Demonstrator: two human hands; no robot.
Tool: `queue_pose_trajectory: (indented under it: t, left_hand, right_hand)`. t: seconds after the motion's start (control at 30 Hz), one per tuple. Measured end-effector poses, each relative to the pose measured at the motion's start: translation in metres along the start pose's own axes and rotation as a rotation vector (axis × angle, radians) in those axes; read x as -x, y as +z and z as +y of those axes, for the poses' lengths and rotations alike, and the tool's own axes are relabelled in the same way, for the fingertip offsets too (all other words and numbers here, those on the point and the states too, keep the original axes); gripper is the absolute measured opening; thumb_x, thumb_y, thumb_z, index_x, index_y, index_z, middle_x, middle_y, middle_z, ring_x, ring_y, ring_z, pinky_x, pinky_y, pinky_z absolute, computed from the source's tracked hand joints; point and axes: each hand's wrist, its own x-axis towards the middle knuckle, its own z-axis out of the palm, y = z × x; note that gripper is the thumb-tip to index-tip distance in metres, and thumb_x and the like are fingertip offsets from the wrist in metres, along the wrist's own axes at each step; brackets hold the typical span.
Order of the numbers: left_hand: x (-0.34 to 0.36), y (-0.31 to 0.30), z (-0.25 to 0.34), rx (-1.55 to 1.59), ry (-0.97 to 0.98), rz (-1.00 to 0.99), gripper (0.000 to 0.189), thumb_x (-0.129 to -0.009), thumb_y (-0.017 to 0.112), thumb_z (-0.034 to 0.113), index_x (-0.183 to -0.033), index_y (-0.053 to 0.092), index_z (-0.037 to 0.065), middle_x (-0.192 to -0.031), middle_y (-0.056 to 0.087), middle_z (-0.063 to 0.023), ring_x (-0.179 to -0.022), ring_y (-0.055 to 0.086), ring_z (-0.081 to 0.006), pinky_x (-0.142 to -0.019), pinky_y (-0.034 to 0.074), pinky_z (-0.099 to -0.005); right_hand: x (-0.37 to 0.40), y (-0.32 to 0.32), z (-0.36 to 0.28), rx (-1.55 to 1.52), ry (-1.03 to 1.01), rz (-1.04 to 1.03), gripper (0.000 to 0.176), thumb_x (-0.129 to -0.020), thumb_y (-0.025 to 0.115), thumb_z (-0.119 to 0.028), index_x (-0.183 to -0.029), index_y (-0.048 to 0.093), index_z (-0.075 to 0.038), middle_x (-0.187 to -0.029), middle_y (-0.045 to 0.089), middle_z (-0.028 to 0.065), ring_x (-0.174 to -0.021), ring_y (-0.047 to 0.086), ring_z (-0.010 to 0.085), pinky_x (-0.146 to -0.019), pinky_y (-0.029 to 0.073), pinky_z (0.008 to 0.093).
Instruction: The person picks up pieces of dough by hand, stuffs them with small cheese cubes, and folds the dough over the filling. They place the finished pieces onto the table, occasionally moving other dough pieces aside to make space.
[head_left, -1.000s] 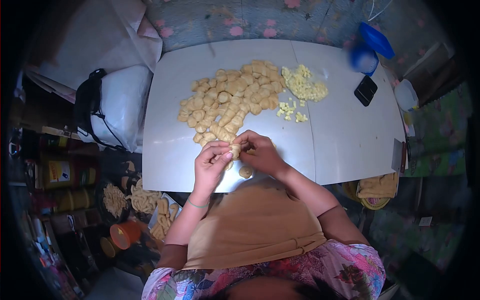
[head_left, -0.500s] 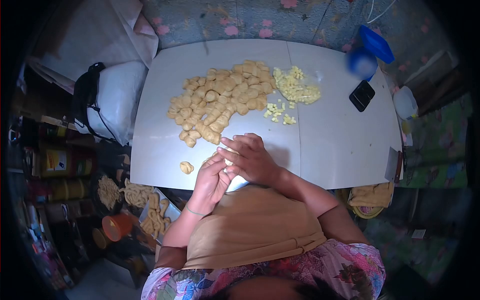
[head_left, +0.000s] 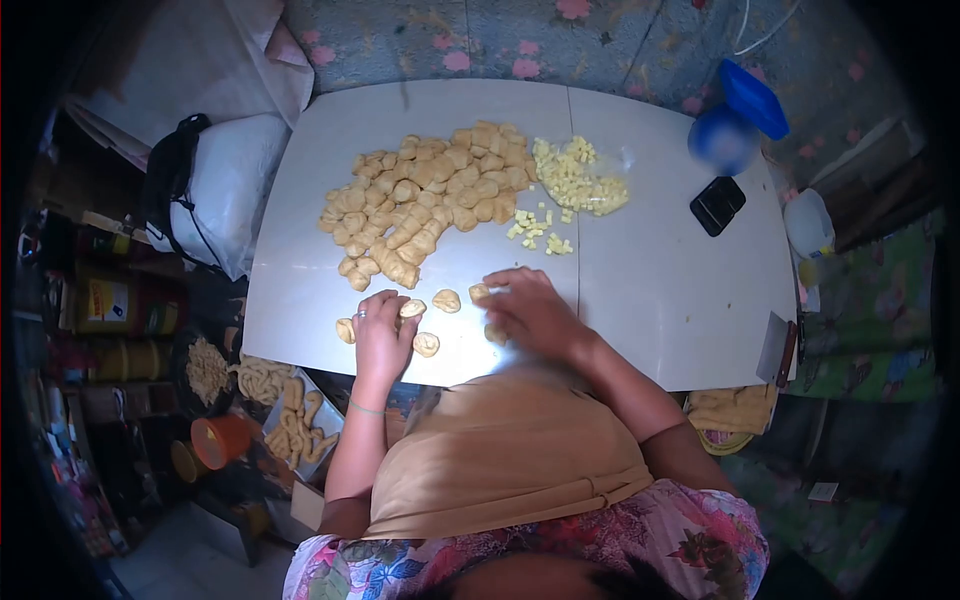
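Observation:
On the white table, my left hand (head_left: 380,335) lies palm down with its fingers apart. One small dough piece (head_left: 412,309) is against its fingertips, another dough lump (head_left: 345,330) sits by its outer side, and a third dough ball (head_left: 426,345) is beside the thumb. To the right, my right hand (head_left: 535,312) is spread and somewhat blurred, its fingers over two dough pieces, one at the fingertips (head_left: 480,292) and one partly covered near the thumb (head_left: 495,334). Between the hands rests a loose dough piece (head_left: 446,301).
Beyond the hands lies a large cluster of dough pieces (head_left: 430,180), beside a clear bag of pale yellow cubes (head_left: 585,180) and some loose cubes (head_left: 540,230). A black phone-like object (head_left: 717,206), blue container (head_left: 722,145) and cleaver (head_left: 777,348) are at right. Dough strips (head_left: 297,425) fill a tray at lower left.
My hands were together over dough at the table's front edge. They have moved apart, left and right, and several separate dough pieces now lie around them.

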Motion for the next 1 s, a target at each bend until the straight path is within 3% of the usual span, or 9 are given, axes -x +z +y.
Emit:
queue_pose_trajectory:
  t: [0.03,0.13,0.17,0.27,0.37,0.67,0.77,0.87,1.0]
  left_hand:
    - [0.000,0.003,-0.005,-0.038,0.017,0.001,0.031,-0.081,0.069,0.012,-0.108,0.060,0.000,-0.106,0.064,-0.0146,-0.095,0.060,-0.0293,-0.085,0.047,-0.0384]
    - [0.003,0.010,-0.015,1.015,-0.529,-0.050,0.027,-0.086,0.067,0.012,-0.109,0.056,0.000,-0.104,0.064,-0.0089,-0.092,0.061,-0.0186,-0.083,0.048,-0.0309]
    - [0.002,0.007,-0.009,1.341,-0.513,0.025,0.020,-0.090,0.062,0.008,-0.108,0.056,0.002,-0.099,0.063,-0.0054,-0.091,0.060,-0.0117,-0.082,0.047,-0.0253]
    - [0.000,-0.013,-0.002,1.329,-0.530,0.031,0.023,-0.087,0.060,0.001,-0.109,0.055,0.001,-0.097,0.064,-0.0061,-0.092,0.061,-0.0132,-0.085,0.048,-0.0265]
    - [0.000,-0.023,0.004,1.396,-0.557,0.050,0.029,-0.084,0.059,-0.006,-0.112,0.055,-0.001,-0.098,0.064,-0.0078,-0.092,0.063,-0.0155,-0.086,0.051,-0.0290]
    - [-0.007,-0.007,0.039,1.690,-0.612,-0.051,0.040,-0.084,0.054,-0.009,-0.124,0.051,-0.006,-0.108,0.062,-0.0140,-0.099,0.064,-0.0215,-0.092,0.052,-0.0308]
    - [-0.014,-0.005,0.046,1.719,-0.616,-0.062,0.035,-0.090,0.051,-0.002,-0.124,0.049,-0.010,-0.111,0.061,-0.0158,-0.100,0.064,-0.0222,-0.094,0.050,-0.0320]
    - [-0.017,-0.001,0.048,1.666,-0.621,-0.073,0.034,-0.091,0.052,-0.001,-0.124,0.050,-0.009,-0.111,0.062,-0.0151,-0.099,0.064,-0.0201,-0.092,0.050,-0.0303]
    - [-0.015,-0.002,0.052,1.659,-0.603,-0.098,0.034,-0.090,0.055,-0.001,-0.123,0.052,-0.007,-0.111,0.063,-0.0138,-0.099,0.063,-0.0184,-0.091,0.051,-0.0287]
  right_hand:
    - [-0.008,-0.019,-0.010,0.168,-0.017,-0.031,0.026,-0.089,0.060,-0.025,-0.109,0.066,-0.009,-0.108,0.061,0.0076,-0.103,0.053,0.0265,-0.093,0.037,0.0393]
    - [-0.029,-0.028,0.020,0.346,0.083,0.082,0.021,-0.087,0.060,-0.018,-0.104,0.068,-0.009,-0.108,0.060,0.0066,-0.107,0.051,0.0258,-0.095,0.035,0.0394]
    - [-0.034,-0.023,0.038,0.350,0.142,0.154,0.019,-0.086,0.060,-0.015,-0.103,0.068,-0.009,-0.108,0.059,0.0063,-0.109,0.050,0.0254,-0.096,0.035,0.0395]
    - [-0.051,-0.016,0.071,0.524,0.105,0.136,0.022,-0.074,0.059,-0.008,-0.092,0.070,-0.008,-0.098,0.058,0.0083,-0.104,0.049,0.0253,-0.091,0.034,0.0363]
    - [-0.064,-0.023,0.066,0.616,0.096,0.032,0.021,-0.078,0.059,-0.009,-0.095,0.070,-0.007,-0.096,0.060,0.0081,-0.101,0.052,0.0260,-0.089,0.039,0.0379]
    - [-0.065,-0.018,0.029,-0.505,0.413,0.217,0.012,-0.080,0.062,-0.006,-0.090,0.067,-0.001,-0.084,0.057,0.0026,-0.075,0.052,0.0069,-0.068,0.044,0.0235]
    - [-0.064,-0.004,0.034,-0.382,0.026,0.273,0.014,-0.079,0.062,-0.005,-0.092,0.066,-0.003,-0.082,0.057,0.0016,-0.071,0.052,0.0086,-0.066,0.044,0.0238]
    - [-0.060,0.002,0.005,-0.400,-0.030,0.144,0.015,-0.077,0.062,-0.004,-0.092,0.065,-0.004,-0.081,0.057,0.0001,-0.070,0.053,0.0089,-0.065,0.044,0.0238]
    - [-0.060,0.004,-0.039,-0.242,0.188,0.073,0.017,-0.076,0.061,-0.004,-0.093,0.062,-0.006,-0.077,0.058,0.0054,-0.069,0.058,0.0147,-0.066,0.048,0.0283]
